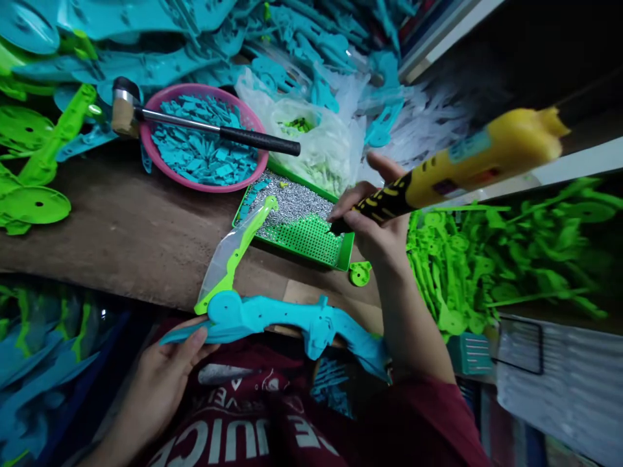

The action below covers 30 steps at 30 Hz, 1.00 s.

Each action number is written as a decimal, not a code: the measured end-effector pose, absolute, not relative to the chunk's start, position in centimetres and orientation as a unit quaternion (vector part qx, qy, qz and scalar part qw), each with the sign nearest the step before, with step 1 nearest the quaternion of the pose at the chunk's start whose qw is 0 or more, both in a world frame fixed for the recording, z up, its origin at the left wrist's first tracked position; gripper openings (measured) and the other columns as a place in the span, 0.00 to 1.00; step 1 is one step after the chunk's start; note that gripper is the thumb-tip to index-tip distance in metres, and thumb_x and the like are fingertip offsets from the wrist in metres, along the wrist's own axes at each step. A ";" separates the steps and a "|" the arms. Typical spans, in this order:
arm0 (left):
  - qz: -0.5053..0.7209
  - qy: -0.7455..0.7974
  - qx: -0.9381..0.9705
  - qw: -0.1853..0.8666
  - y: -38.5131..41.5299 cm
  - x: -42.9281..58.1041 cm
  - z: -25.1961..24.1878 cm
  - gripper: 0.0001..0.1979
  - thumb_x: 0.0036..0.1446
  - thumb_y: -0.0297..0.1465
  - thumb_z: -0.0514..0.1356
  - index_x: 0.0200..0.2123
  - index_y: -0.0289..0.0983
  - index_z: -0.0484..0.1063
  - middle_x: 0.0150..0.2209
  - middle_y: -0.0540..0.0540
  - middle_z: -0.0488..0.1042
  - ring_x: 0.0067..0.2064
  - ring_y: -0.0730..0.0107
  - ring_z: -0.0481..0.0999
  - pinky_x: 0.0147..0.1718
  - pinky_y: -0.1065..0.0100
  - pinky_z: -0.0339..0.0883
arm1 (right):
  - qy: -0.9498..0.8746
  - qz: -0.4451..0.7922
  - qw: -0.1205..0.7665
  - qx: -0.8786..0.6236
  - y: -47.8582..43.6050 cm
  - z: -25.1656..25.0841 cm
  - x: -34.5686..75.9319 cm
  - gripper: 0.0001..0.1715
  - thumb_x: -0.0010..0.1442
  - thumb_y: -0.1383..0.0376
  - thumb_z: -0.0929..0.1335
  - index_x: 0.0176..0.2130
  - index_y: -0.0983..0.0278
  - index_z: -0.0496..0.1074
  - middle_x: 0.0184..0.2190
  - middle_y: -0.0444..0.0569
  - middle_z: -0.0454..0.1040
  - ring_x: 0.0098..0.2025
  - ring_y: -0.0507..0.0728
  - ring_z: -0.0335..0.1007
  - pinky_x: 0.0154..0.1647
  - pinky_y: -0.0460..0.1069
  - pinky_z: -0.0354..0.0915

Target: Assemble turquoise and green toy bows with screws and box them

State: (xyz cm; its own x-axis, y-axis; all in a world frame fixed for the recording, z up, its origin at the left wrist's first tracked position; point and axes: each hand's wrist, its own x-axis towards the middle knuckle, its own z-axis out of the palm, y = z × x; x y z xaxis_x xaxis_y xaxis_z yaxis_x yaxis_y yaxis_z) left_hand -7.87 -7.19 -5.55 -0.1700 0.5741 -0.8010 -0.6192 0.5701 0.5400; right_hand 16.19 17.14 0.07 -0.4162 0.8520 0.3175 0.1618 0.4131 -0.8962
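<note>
My left hand (pixel 163 373) grips the near end of a blue plastic toy part (pixel 292 322) lying along the bench's front edge. A green arm with a clear blade (pixel 233 253) is joined to it and points up toward the tray. My right hand (pixel 377 224) is closed round a yellow and black electric screwdriver (pixel 457 168), whose tip hovers over the green tray (pixel 311 240) holding small silver screws.
A pink bowl of blue plastic bits (pixel 202 139) sits behind, with a hammer (pixel 204 123) laid across it. Plastic bags (pixel 316 139), piles of blue parts at the back and green parts (pixel 487 259) at the right and left crowd the wooden bench (pixel 136 233).
</note>
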 end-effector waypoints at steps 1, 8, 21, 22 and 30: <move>0.457 0.614 -0.027 0.643 -7.1 -8.0 -5.5 0.24 0.38 0.46 0.77 0.35 0.38 0.83 0.42 0.42 0.84 0.47 0.51 0.82 0.42 0.63 0.81 | -0.728 0.416 0.426 -0.340 17.5 0.4 16.1 0.38 0.58 0.52 0.72 0.63 0.46 0.56 0.30 0.39 0.70 0.30 0.54 0.72 0.37 0.53 0.74; 0.441 0.603 -0.039 0.664 -6.3 -8.9 -4.8 0.26 0.40 0.50 0.76 0.38 0.38 0.83 0.45 0.39 0.83 0.52 0.43 0.80 0.50 0.55 0.78 | -0.686 0.427 0.408 -0.425 17.9 -0.2 18.1 0.38 0.55 0.50 0.72 0.60 0.52 0.59 0.49 0.47 0.70 0.49 0.57 0.74 0.52 0.57 0.72; 0.472 0.633 0.000 0.614 -6.0 -9.7 -5.3 0.26 0.33 0.48 0.78 0.33 0.38 0.84 0.39 0.43 0.84 0.45 0.51 0.82 0.41 0.63 0.81 | -0.746 0.396 0.098 -0.526 14.8 -2.6 16.2 0.11 0.60 0.60 0.67 0.28 0.61 0.65 0.23 0.41 0.65 0.28 0.53 0.63 0.35 0.52 0.63; 0.471 0.632 0.001 0.616 -5.9 -9.6 -5.2 0.25 0.32 0.47 0.78 0.33 0.39 0.84 0.38 0.44 0.84 0.43 0.54 0.82 0.38 0.66 0.81 | -0.751 0.408 0.088 -0.511 15.7 -2.7 15.7 0.08 0.58 0.62 0.68 0.28 0.62 0.66 0.24 0.41 0.67 0.29 0.52 0.64 0.36 0.52 0.64; 0.479 0.621 -0.006 0.621 -6.3 -9.5 -5.6 0.28 0.32 0.47 0.79 0.35 0.36 0.84 0.40 0.40 0.84 0.41 0.55 0.83 0.36 0.68 0.81 | -0.620 0.683 0.109 -0.369 21.4 -4.4 13.0 0.10 0.55 0.62 0.69 0.36 0.65 0.71 0.29 0.46 0.78 0.32 0.52 0.76 0.35 0.49 0.75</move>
